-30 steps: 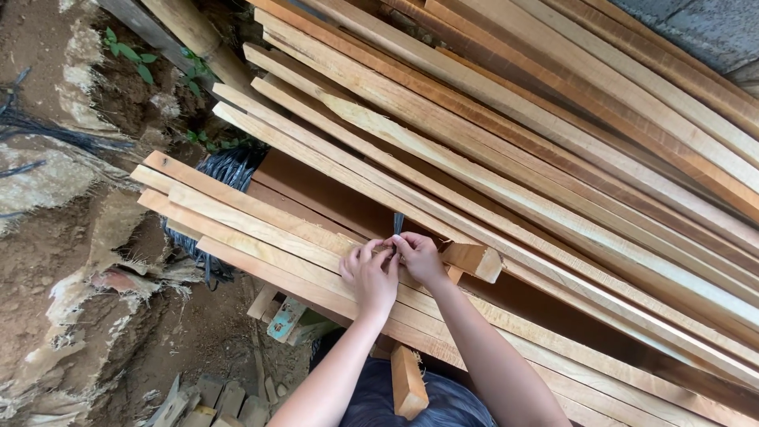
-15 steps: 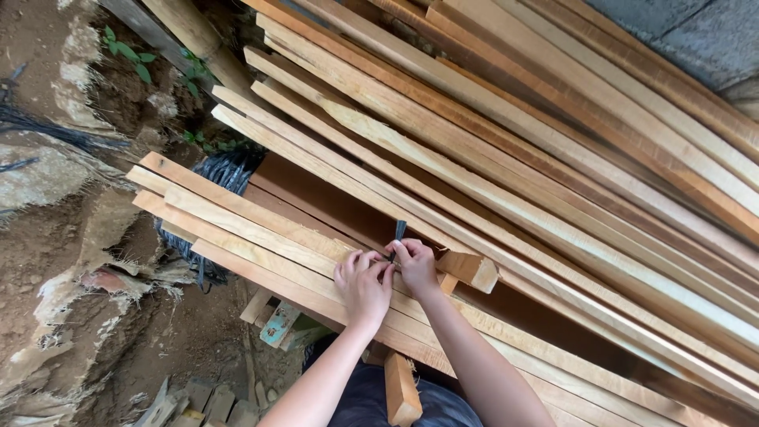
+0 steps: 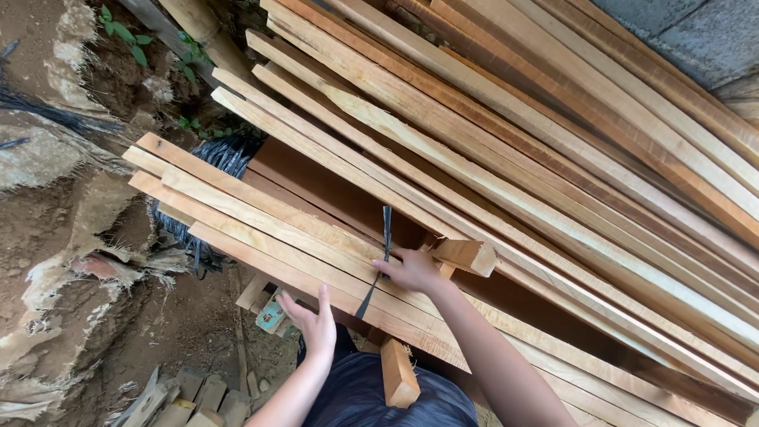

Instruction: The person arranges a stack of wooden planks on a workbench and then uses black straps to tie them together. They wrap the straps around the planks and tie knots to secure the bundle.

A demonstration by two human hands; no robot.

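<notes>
My right hand [image 3: 411, 270] rests on a bundle of long pale wooden slats [image 3: 261, 213] and pinches a thin dark strap [image 3: 386, 237] that runs across them. The strap's loose end [image 3: 365, 299] hangs down toward me. My left hand [image 3: 315, 321] is off the wood, fingers apart, hovering at the near edge of the slats and holding nothing. A short wooden block [image 3: 466, 255] sits just right of my right hand.
A large stack of long planks [image 3: 553, 142] slopes across the upper right. A small wooden piece [image 3: 398, 372] stands near my body. Black netting [image 3: 221, 158] lies under the slat ends. Dirt ground with torn sacking [image 3: 55, 261] and wood scraps [image 3: 190, 395] is on the left.
Both hands were together on the strap. Now my left hand has let go and dropped back toward me, while my right hand stays on the strap.
</notes>
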